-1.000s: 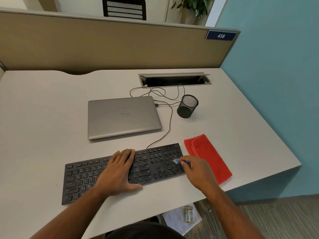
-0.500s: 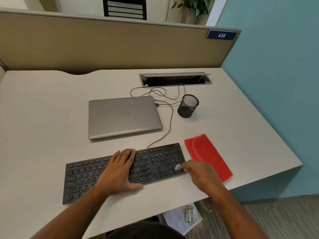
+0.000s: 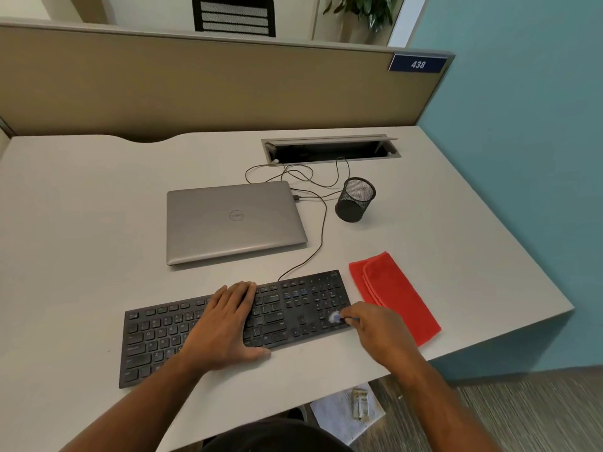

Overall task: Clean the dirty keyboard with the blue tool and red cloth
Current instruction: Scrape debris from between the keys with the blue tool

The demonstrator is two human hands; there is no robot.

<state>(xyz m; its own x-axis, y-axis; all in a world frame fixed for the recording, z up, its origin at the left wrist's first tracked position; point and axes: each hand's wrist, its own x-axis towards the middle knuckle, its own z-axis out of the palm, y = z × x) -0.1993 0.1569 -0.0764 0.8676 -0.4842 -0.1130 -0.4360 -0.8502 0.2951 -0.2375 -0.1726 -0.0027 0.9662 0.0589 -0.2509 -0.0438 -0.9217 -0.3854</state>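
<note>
A black keyboard [image 3: 156, 334] lies along the desk's front edge. My left hand [image 3: 225, 324] rests flat on its middle keys, fingers straight. My right hand [image 3: 380, 331] pinches the small blue tool [image 3: 336, 318], whose pale blurred tip touches the number pad at the keyboard's right end. Most of the tool is hidden inside my fingers. The red cloth [image 3: 396, 293] lies folded on the desk just right of the keyboard, partly behind my right hand.
A shut silver laptop [image 3: 233, 220] sits behind the keyboard, with cables running to an open cable tray [image 3: 329, 150]. A black mesh pen cup [image 3: 355, 199] stands right of the laptop. The desk edge [image 3: 505, 340] drops off near the cloth.
My right hand with the blue tool slid down the number pad toward the keyboard's front edge. My left hand stayed in place on the keys.
</note>
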